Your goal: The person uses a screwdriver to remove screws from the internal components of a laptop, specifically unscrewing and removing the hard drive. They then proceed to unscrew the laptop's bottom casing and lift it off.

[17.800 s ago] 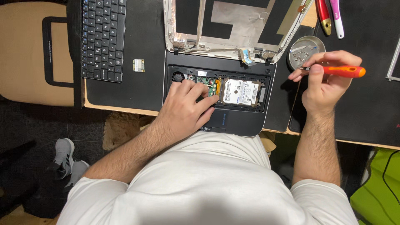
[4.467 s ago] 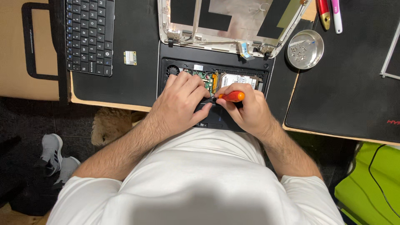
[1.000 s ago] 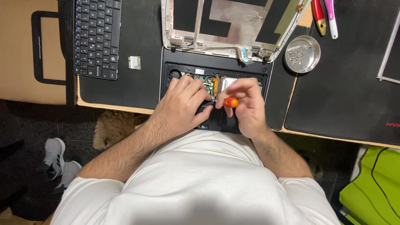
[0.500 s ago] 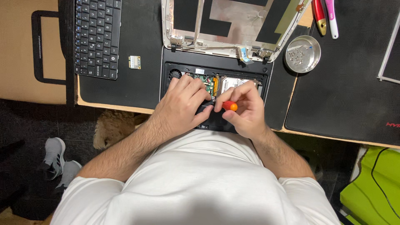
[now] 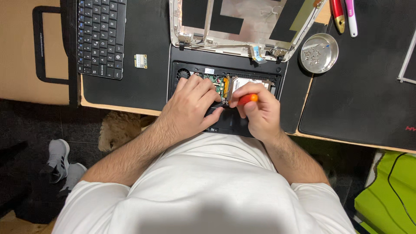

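Note:
An opened black laptop base [image 5: 268, 71] lies in front of me with its green board and silver drive exposed. My left hand [image 5: 190, 106] rests flat on the base, fingers spread over the board near the fan. My right hand [image 5: 258, 110] is closed around an orange-handled screwdriver [image 5: 248, 99], whose tip points left toward my left fingertips beside the drive. The stripped screen lid [image 5: 242, 21] lies just behind the base.
A detached keyboard [image 5: 100, 37] and a small circuit card [image 5: 140, 61] lie at the left on a black mat. A round metal dish [image 5: 320, 53] with screws sits at the right, below a red tool [image 5: 337, 15] and a pink-white tool [image 5: 351, 17]. Shoes [image 5: 60, 160] are on the floor.
My right hand has shifted slightly, turning the screwdriver so more of its orange handle shows. The left hand has stayed on the board.

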